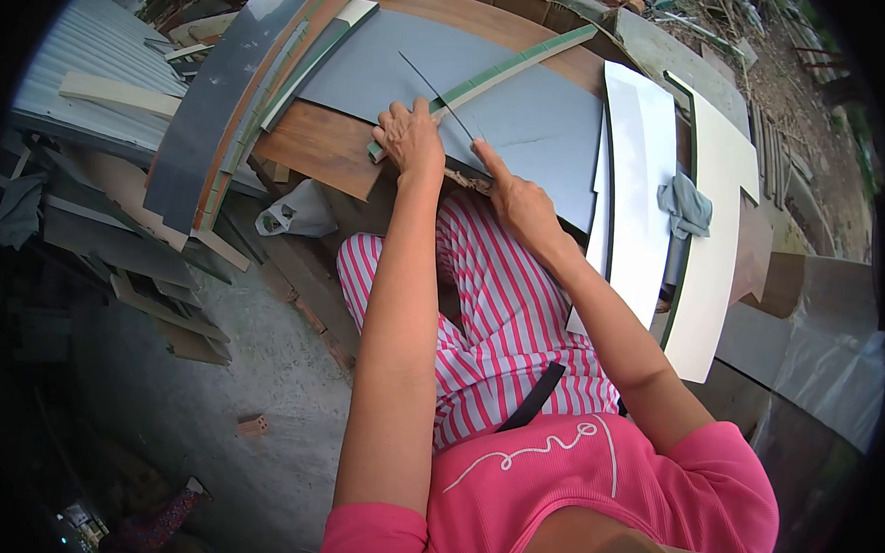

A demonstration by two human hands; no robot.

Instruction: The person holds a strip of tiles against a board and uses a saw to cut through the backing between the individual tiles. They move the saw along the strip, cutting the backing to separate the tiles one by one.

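My left hand (410, 139) is closed over the lower end of a long, pale strip (542, 56) with a green edge, holding it on a grey panel (357, 60). The strip slants up to the right. In my right hand (523, 203) is a thin, dark, straight blade (426, 82); its exact kind is too small to make out. The index finger points along it. The blade crosses the strip just right of my left hand, its far tip over the grey panel. A brown wooden board (312, 154) shows under the panel, near my knees.
White panels (643, 162) and a cream panel (720, 257) lie on the right, with a grey-blue cloth (687, 207) between them. Long dark strips (203, 119) are stacked left. A white plastic bag (304, 213) sits below the board. A brick (253, 425) lies on the floor.
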